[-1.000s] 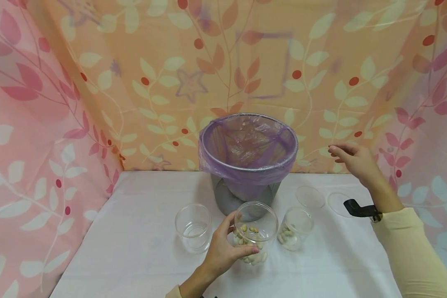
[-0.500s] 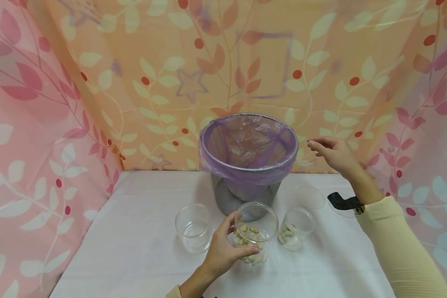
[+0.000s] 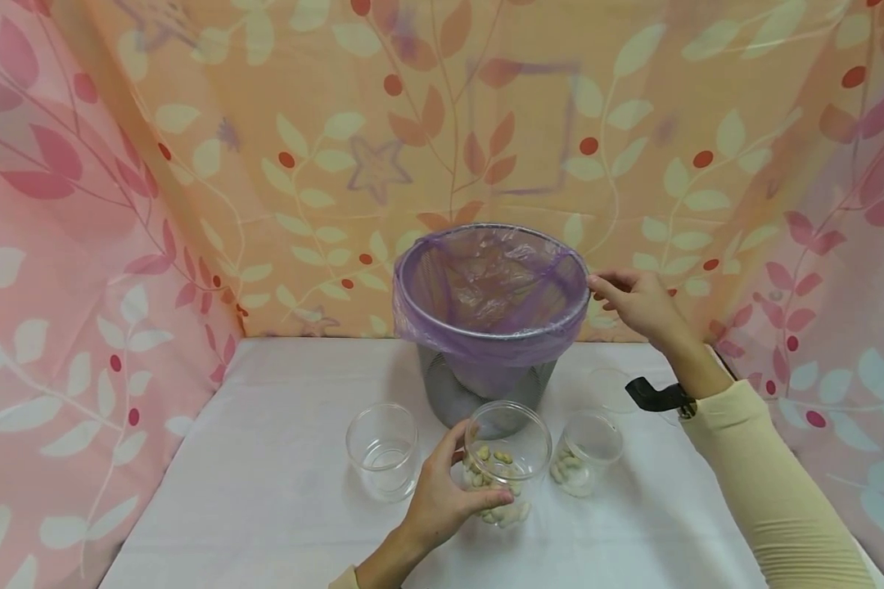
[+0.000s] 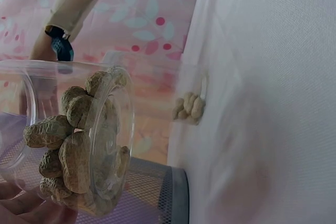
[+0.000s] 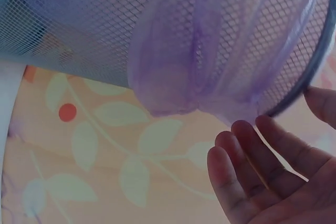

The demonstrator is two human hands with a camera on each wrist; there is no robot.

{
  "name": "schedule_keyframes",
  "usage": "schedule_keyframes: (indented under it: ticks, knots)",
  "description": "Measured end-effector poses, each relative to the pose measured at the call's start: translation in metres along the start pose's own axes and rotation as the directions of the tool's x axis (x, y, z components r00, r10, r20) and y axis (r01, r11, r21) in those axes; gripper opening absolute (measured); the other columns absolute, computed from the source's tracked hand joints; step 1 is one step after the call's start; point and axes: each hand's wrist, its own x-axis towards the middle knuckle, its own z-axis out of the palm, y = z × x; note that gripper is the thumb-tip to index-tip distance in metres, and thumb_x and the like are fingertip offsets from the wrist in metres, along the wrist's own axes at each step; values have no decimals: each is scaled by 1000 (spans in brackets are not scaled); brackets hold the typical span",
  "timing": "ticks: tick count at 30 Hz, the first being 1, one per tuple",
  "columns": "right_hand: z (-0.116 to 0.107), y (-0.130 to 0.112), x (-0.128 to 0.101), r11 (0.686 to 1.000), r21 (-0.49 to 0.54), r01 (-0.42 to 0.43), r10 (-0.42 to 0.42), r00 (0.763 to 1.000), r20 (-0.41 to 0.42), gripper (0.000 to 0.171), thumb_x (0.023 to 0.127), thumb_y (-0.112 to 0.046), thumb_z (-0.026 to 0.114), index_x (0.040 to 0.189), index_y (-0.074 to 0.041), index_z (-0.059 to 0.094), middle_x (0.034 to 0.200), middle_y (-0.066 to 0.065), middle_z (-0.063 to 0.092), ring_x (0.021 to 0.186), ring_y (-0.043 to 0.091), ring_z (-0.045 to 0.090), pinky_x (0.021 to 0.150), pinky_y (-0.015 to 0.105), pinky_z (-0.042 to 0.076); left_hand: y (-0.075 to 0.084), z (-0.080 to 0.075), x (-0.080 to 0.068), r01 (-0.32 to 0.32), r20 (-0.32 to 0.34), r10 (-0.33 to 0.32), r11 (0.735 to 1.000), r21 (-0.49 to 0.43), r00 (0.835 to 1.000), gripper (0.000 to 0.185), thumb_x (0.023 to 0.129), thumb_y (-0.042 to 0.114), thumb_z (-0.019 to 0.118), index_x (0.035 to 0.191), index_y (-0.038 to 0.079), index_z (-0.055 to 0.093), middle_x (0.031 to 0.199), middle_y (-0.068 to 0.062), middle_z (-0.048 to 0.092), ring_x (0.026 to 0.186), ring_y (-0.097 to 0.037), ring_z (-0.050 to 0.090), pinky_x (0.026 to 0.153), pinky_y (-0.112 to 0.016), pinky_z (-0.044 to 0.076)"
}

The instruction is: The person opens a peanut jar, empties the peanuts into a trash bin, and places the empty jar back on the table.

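My left hand [image 3: 442,495] grips a clear plastic cup [image 3: 528,448] at its side. Peanuts in their shells [image 4: 76,161] lie inside that cup; they show large in the left wrist view. My right hand [image 3: 644,307] is at the right rim of a mesh trash bin [image 3: 435,380] lined with a purple plastic bag [image 3: 479,348]. In the right wrist view, the thumb touches the dark rim [image 5: 315,72] and the fingertips [image 5: 265,124] lie close to the bag's overhanging edge. The fingers are only slightly bent.
Left of the held cup stands another clear cup [image 3: 383,458] with no peanuts visible. A smaller clear cup [image 3: 597,446] with some peanuts stands to the right. Behind it lies a clear round lid [image 3: 611,388], partly covered by the right arm. Patterned cloth surrounds the white table [image 3: 265,491].
My right hand has moved left from the air at the right to the bin's rim. The left hand and its cup have stayed in place.
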Motion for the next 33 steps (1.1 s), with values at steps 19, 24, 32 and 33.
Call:
schedule_keyframes:
  ticks: [19,24,32,33]
  knots:
    - [9,3,3,982,174,-69,71,997,-5,54,99,-36,55,122,12,59,79,-27,64,79,-2,63,69,15,55,-1,0,-1,-9,21,9,1000,-10,1000,85,68,28,89,141,27,45,133,11,57,122,-12,52,106,-37,43]
    - [10,0,3,982,170,-76,84,996,-40,55,97,-38,58,122,11,60,80,-26,64,78,-2,63,69,15,55,2,-1,-1,-40,10,40,999,22,999,87,66,26,90,141,28,44,130,11,58,119,-12,54,104,-38,45]
    - [12,-3,0,976,203,-79,91,995,-50,51,96,-33,60,121,12,61,80,-26,64,76,-5,61,69,14,55,19,-10,-5,-82,41,80,996,45,996,89,65,28,90,141,29,44,131,9,59,114,-23,58,104,-41,43]
    - [12,-3,0,974,210,-81,94,994,-53,51,96,-33,61,121,12,61,80,-26,64,76,-5,61,69,14,55,22,-12,-5,-89,48,87,995,52,995,90,64,28,91,141,29,44,131,9,59,113,-22,59,104,-42,44]
